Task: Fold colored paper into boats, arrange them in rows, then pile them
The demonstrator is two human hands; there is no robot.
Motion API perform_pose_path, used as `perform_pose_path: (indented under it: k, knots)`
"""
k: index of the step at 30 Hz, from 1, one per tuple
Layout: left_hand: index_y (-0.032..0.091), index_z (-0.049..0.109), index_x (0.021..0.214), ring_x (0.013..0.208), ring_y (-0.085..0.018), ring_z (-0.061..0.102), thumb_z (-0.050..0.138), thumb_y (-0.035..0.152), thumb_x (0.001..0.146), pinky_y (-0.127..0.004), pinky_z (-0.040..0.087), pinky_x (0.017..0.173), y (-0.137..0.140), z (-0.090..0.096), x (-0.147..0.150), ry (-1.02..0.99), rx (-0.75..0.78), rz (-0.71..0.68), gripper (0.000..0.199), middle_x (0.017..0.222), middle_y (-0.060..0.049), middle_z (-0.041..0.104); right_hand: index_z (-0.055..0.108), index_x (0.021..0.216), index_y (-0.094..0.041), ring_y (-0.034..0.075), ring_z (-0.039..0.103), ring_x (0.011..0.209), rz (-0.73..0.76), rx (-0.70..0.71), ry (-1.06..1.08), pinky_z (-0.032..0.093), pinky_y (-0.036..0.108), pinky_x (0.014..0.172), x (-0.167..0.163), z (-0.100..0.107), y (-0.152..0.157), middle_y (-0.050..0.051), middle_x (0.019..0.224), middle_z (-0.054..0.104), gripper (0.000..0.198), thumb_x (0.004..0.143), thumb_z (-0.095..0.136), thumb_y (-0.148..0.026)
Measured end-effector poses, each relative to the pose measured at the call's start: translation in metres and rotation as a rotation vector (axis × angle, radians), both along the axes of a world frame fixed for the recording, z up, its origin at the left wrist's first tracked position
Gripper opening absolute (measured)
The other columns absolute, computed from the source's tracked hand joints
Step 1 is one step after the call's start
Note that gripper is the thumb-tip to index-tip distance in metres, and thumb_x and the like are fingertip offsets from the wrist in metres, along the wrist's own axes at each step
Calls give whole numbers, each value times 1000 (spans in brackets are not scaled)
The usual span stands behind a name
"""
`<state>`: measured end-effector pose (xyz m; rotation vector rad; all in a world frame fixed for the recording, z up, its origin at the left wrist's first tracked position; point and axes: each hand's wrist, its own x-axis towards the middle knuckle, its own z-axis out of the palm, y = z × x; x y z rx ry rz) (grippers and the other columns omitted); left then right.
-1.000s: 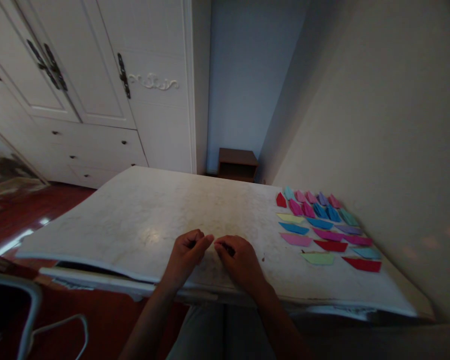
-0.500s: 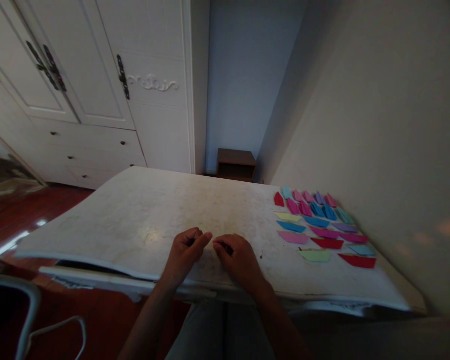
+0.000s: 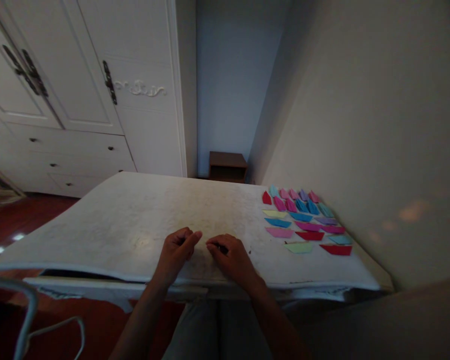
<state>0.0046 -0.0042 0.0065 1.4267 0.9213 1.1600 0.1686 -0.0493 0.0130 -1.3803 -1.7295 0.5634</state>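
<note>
Resting hands (image 3: 204, 252) (curled, contents hidden)

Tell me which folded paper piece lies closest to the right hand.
The pale green piece, at the near-left corner of the coloured group; the others lie farther back or farther right of the right hand.

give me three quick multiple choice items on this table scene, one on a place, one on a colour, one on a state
1. Where do the folded coloured paper pieces lie on the white marble-look table?
A. right side, by the wall
B. left edge
C. on the floor

2. What colour is the nearest paper piece at the far right?
A. yellow
B. red
C. black

3. How are the left hand and right hand?
A. raised in the air
B. loosely curled, resting on the table
C. gripping a chair

Answers: 1 A, the rows sit beside the wall; 2 B, it is plainly red; 3 B, both hands rest near the table's front edge.
</note>
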Motion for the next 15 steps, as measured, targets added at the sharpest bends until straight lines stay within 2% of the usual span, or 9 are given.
perform_pose_path:
  k: [4, 8, 11, 15]
  knots:
    - [20, 39, 50, 45, -8, 34, 62, 40, 84, -23, 29, 47, 0, 1, 0, 17, 17, 17, 46, 44, 5, 40, 73, 90, -21, 15, 66, 79, 0, -14, 176, 49, 25, 71, 9, -1, -11, 2, 87, 74, 18, 90, 56, -27]
    - [20, 39, 49, 45, -8, 34, 63, 39, 83, -23, 29, 46, 1, 1, 1, 13, 22, 18, 45, 44, 5, 40, 72, 91, -21, 16, 65, 79, -92, 77, 152, 50, 27, 73, 37, 0, -27, 4, 86, 72, 18, 89, 57, -30]
    - [21, 38, 49, 43, -9, 32, 63, 40, 82, -23, 28, 44, 2, 1, 1, 10, 16, 18, 46, 43, 5, 39, 71, 92, -22, 17, 62, 76, -200, 197, 59, 51, 30, 73, 80, 4, -36, 4, 83, 69, 18, 89, 56, -31]
    - [20, 39, 48, 44, -9, 34, 63, 43, 80, -23, 29, 44, 1, 4, 1, 62, 35, 17, 46, 44, 4, 40, 68, 103, -21, 22, 62, 89, -482, 281, -68, 52, 37, 80, 169, 6, -40, 9, 99, 68, 26, 88, 53, -35]
